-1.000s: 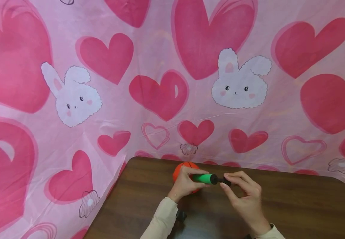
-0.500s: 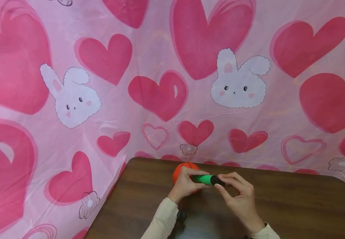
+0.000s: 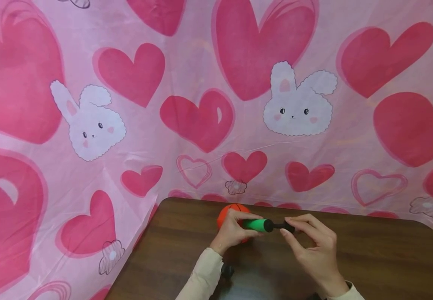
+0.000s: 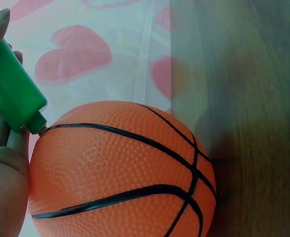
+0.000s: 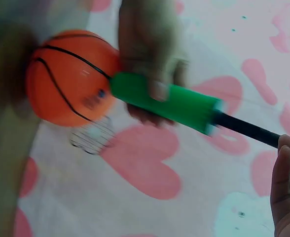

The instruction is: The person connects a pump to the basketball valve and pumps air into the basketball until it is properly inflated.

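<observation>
An orange basketball with black seams sits on the wooden table, partly hidden behind my left hand in the head view. My left hand grips the green barrel of a hand pump, thumb on one side and fingers on the other. The pump's nozzle end meets the ball's surface in the left wrist view. With thumb and fingertips my right hand pinches the black handle, and the black rod stands pulled out of the barrel.
Under the left forearm, a small black object shows near the sleeve. The brown table reaches back to a pink cloth printed with hearts and rabbits, which hangs behind it and at the left.
My right hand moved left, pushing the pump's handle in against the barrel, then drew it back out to the right. My left hand and the basketball stayed in place.
</observation>
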Demonstrator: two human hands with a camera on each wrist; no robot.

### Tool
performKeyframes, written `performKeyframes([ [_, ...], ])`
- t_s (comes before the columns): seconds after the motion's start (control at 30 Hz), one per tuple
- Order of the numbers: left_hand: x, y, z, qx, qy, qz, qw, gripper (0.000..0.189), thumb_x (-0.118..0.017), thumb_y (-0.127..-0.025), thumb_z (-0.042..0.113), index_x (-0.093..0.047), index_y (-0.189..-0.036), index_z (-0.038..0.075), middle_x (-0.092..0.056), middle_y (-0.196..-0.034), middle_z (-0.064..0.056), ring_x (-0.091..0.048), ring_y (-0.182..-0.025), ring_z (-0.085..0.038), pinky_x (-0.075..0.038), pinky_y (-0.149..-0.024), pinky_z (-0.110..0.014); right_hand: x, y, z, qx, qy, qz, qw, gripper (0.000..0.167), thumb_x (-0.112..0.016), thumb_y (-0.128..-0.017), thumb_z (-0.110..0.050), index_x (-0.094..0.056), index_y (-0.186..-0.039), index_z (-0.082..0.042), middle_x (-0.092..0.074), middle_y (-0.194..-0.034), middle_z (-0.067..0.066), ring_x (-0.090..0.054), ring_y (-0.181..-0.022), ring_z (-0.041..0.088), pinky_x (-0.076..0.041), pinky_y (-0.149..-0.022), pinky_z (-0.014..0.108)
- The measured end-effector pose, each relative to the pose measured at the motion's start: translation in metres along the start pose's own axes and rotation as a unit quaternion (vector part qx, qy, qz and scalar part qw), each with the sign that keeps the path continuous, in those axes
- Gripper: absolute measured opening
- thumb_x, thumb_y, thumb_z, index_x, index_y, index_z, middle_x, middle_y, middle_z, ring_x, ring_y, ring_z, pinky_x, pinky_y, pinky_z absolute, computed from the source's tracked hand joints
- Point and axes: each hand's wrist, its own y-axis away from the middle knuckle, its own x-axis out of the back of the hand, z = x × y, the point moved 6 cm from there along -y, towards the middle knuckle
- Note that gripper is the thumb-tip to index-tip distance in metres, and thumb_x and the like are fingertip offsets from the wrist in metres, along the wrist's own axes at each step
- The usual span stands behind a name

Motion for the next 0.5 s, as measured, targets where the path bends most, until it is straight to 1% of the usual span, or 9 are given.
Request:
performKeyframes([
  [0.1,0.004,0.002,-0.001,0.01,0.004,0.007,0.9999,0.036,-0.091,-0.079,0.008,-0.081,-0.114,0.008,-0.081,-0.097,-0.014,-0.07,-0.088,-0.003,-0.061,-0.086,-0.029,0.008,-0.009,-0.01,0.008,-0.02,0.013,0.9997,0.025,-0.087,-0.071,0.014,-0.078,-0.094,0.01,-0.073,-0.088,0.01,-0.064,-0.079,0.004,-0.053,-0.076,0.008],
  [0.2,0.008,0.002,-0.002,0.01,0.009,0.012,0.9998,0.037,-0.09,-0.079,0.007,-0.081,-0.114,0.004,-0.08,-0.098,-0.015,-0.07,-0.089,-0.003,-0.061,-0.086,-0.03,0.015,-0.016,-0.017,0.013,-0.04,0.023,0.9989,0.02,-0.085,-0.074,0.012,-0.077,-0.093,0.013,-0.074,-0.09,0.008,-0.062,-0.077,0.005,-0.053,-0.076,0.008],
  [0.27,0.009,0.002,-0.002,0.004,0.009,0.013,0.9999,0.037,-0.09,-0.079,0.006,-0.08,-0.114,0.003,-0.08,-0.098,-0.016,-0.07,-0.089,-0.002,-0.061,-0.086,-0.03,0.017,-0.019,-0.02,0.015,-0.049,0.026,0.9984,0.019,-0.085,-0.075,0.012,-0.076,-0.093,0.014,-0.075,-0.091,0.007,-0.062,-0.077,0.006,-0.053,-0.076,0.008],
  [0.33,0.009,0.001,-0.002,-0.002,0.009,0.013,0.9999,0.036,-0.09,-0.08,0.007,-0.08,-0.114,0.002,-0.08,-0.098,-0.017,-0.071,-0.089,-0.003,-0.061,-0.087,-0.03,0.017,-0.021,-0.022,0.017,-0.055,0.027,0.998,0.019,-0.085,-0.077,0.011,-0.076,-0.093,0.015,-0.075,-0.091,0.007,-0.062,-0.078,0.006,-0.053,-0.076,0.009],
  [0.43,0.008,0.001,-0.002,-0.004,0.01,0.014,0.9998,0.035,-0.09,-0.081,0.009,-0.081,-0.115,0.007,-0.081,-0.098,-0.015,-0.072,-0.089,-0.005,-0.061,-0.087,-0.031,0.016,-0.02,-0.023,0.018,-0.06,0.029,0.9976,0.019,-0.085,-0.077,0.011,-0.076,-0.093,0.015,-0.074,-0.091,0.008,-0.063,-0.079,0.006,-0.053,-0.075,0.009],
  [0.5,0.008,0.001,-0.003,-0.006,0.009,0.017,0.9998,0.035,-0.09,-0.081,0.01,-0.081,-0.115,0.008,-0.081,-0.097,-0.015,-0.072,-0.089,-0.006,-0.061,-0.086,-0.031,0.013,-0.018,-0.02,0.013,-0.058,0.028,0.9978,0.021,-0.085,-0.076,0.013,-0.076,-0.094,0.014,-0.074,-0.091,0.009,-0.064,-0.08,0.007,-0.053,-0.076,0.01],
])
